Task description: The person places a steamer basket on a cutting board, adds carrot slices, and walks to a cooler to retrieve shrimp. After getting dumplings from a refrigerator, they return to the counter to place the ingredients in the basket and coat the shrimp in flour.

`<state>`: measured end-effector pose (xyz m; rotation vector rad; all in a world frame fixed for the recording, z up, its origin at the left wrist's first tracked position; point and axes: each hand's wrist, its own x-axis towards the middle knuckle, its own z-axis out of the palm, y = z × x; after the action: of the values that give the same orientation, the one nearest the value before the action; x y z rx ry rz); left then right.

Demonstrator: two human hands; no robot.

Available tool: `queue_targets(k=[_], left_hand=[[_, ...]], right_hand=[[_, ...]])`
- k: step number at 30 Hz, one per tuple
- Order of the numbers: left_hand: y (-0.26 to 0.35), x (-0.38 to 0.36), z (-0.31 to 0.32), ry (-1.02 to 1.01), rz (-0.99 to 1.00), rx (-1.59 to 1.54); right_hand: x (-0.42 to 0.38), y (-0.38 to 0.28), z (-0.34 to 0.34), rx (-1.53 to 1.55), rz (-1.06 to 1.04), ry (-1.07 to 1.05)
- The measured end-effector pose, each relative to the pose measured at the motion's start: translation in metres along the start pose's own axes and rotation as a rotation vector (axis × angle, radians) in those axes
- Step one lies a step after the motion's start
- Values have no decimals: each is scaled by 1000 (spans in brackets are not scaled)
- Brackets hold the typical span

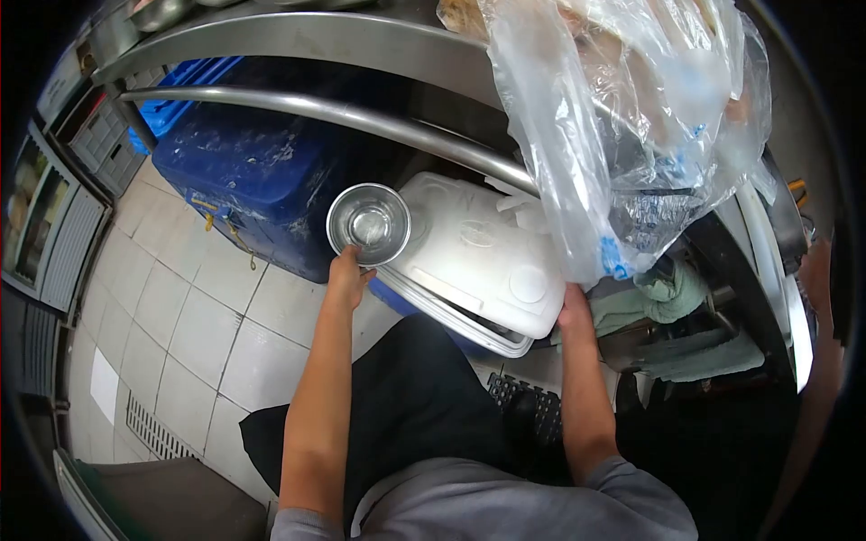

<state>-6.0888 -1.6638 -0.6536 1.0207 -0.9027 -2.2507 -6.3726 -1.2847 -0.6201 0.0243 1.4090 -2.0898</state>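
A round metal bowl point(368, 224) is in my left hand point(348, 272), whose fingers grip its near rim; its inside looks shiny, and I cannot make out any contents. To its right lies a white plastic lid point(478, 248), tilted on a container with a white rim and blue sides. My right hand point(574, 309) is at the lid's right end, its fingers partly hidden beside the edge. Clear plastic bags point(577, 135) hang just above that hand.
A large blue cooler box point(244, 171) stands under the steel table point(325, 38), left of the bowl. A steel bar point(343, 113) runs above both boxes. Green cloths point(663, 298) hang at the right. Tiled floor point(198, 325) lies at the left.
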Motion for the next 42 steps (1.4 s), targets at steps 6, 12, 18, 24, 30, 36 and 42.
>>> queue_targets(k=[6, 12, 18, 24, 30, 36, 42], left_hand=[[5, -52, -53, -120, 59, -62], [-15, -157, -198, 135, 59, -99], [-46, -171, -251, 285, 22, 49], [-54, -160, -238, 258, 27, 90], [-56, -159, -235, 283, 43, 133], [-68, -148, -258, 289, -27, 234], [-72, -150, -262, 337, -35, 229]], right_hand=[[-36, 4, 18, 122, 59, -8], [-61, 2, 30, 295, 96, -109], [-31, 31, 155, 268, -53, -277], [-20, 47, 331, 412, -183, -393], [-55, 38, 418, 616, -103, -183], [-10, 120, 474, 427, -352, -301], [1, 110, 505, -306, -157, -480]])
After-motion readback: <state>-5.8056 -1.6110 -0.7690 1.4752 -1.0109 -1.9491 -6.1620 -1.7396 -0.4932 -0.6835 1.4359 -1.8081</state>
